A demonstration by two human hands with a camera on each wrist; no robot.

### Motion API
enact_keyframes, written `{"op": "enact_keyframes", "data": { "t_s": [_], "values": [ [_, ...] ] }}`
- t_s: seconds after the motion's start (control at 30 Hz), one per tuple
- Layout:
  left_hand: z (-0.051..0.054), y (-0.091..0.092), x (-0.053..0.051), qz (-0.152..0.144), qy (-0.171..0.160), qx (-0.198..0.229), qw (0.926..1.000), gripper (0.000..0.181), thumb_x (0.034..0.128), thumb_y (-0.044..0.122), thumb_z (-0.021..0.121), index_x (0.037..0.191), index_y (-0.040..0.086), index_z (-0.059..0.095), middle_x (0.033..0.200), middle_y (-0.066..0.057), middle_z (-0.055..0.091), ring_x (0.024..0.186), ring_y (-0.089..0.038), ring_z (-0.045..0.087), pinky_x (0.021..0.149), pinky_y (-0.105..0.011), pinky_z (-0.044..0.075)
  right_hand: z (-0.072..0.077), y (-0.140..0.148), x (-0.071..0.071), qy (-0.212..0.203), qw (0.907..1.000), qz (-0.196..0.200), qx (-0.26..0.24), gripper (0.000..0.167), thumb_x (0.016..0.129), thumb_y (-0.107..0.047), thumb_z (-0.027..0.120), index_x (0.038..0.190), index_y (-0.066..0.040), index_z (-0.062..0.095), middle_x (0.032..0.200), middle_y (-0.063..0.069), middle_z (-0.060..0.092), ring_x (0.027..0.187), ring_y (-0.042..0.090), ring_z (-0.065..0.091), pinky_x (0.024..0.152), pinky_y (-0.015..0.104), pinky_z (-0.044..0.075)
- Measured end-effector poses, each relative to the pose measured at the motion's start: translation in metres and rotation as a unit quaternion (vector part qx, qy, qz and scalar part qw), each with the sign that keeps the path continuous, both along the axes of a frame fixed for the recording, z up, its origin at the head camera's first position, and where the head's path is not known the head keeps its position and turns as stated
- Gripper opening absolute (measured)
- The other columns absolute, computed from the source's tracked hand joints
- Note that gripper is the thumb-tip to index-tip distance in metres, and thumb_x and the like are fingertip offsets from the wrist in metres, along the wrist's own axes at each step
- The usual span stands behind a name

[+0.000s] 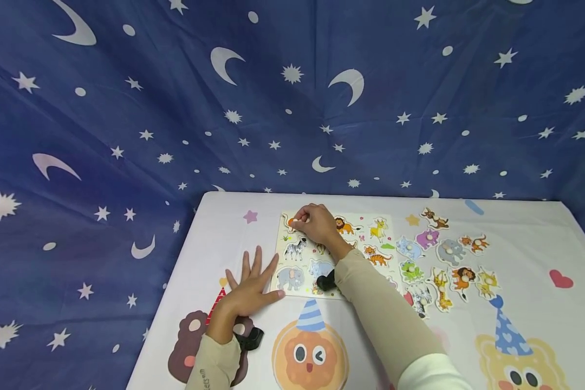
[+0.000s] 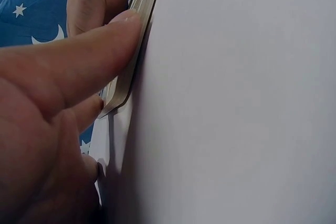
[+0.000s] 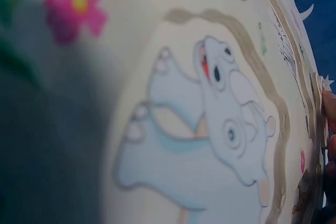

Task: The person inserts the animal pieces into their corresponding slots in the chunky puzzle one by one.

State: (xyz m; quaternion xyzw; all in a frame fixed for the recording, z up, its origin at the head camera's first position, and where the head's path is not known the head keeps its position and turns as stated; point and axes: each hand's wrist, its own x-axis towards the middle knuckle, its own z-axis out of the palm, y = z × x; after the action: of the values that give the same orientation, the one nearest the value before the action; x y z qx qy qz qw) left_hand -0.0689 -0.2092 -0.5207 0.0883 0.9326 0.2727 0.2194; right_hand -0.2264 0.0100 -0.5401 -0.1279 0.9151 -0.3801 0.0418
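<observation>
A white cloth (image 1: 517,260) printed with party-hatted characters covers the table, before a blue curtain (image 1: 395,181) of moons and stars. The board (image 1: 302,264) lies near the far edge, animal pieces (image 1: 450,252) to its right. The right hand (image 1: 320,224) pinches an orange piece (image 1: 288,223) at the board's far-left corner; the left hand (image 1: 247,292), fingers spread, thumbs its edge.

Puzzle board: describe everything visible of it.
The board is a flat, cream panel, seemingly wooden, with printed animals, including a zebra, elephant, lion and tiger; some sit in shallow recesses. It lies flat on the table, left of the loose pieces. The left hand seems to touch its near edge with the thumb; the right hand pinches a piece at its far left corner. The right arm hides part of it.
</observation>
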Motion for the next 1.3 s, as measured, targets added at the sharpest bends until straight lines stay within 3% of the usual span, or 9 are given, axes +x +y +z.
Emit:
{"op": "enact_keyframes", "data": {
  "t_s": [0.67, 1.07, 1.3],
  "values": [
    [-0.004, 0.000, -0.004, 0.000, 0.005, -0.004, 1.0000, 0.088, 0.0937, 0.057, 0.064, 0.164, 0.034, 0.017, 0.171, -0.010, -0.020, 0.153, -0.042, -0.029, 0.104, -0.080, -0.025, -0.001, 0.000, -0.004, 0.014, 0.9997, 0.001, 0.022, 0.015, 0.090, -0.033, 0.077, 0.088, -0.019, 0.072, 0.086, -0.002, 0.062, 0.091, 0.020, 0.055, 0.079, 0.035, 0.045],
    [-0.002, -0.001, -0.002, 0.008, 0.006, -0.008, 0.9999, 0.089, 0.0926, 0.057, 0.065, 0.164, 0.036, 0.016, 0.171, -0.009, -0.019, 0.154, -0.042, -0.028, 0.105, -0.079, -0.025, 0.004, 0.008, -0.010, 0.000, 0.9979, 0.065, 0.000, 0.013, 0.089, -0.023, 0.081, 0.098, -0.016, 0.075, 0.092, -0.002, 0.065, 0.095, 0.020, 0.054, 0.092, 0.037, 0.043],
    [-0.003, -0.001, 0.000, 0.008, 0.003, 0.000, 1.0000, 0.089, 0.0927, 0.056, 0.066, 0.164, 0.036, 0.015, 0.171, -0.009, -0.020, 0.153, -0.042, -0.029, 0.104, -0.079, -0.026, 0.007, 0.019, -0.009, -0.034, 0.9948, 0.092, -0.029, 0.019, 0.094, -0.022, 0.076, 0.111, -0.015, 0.073, 0.101, 0.001, 0.064, 0.100, 0.019, 0.056, 0.098, 0.038, 0.045]
  ]
}}
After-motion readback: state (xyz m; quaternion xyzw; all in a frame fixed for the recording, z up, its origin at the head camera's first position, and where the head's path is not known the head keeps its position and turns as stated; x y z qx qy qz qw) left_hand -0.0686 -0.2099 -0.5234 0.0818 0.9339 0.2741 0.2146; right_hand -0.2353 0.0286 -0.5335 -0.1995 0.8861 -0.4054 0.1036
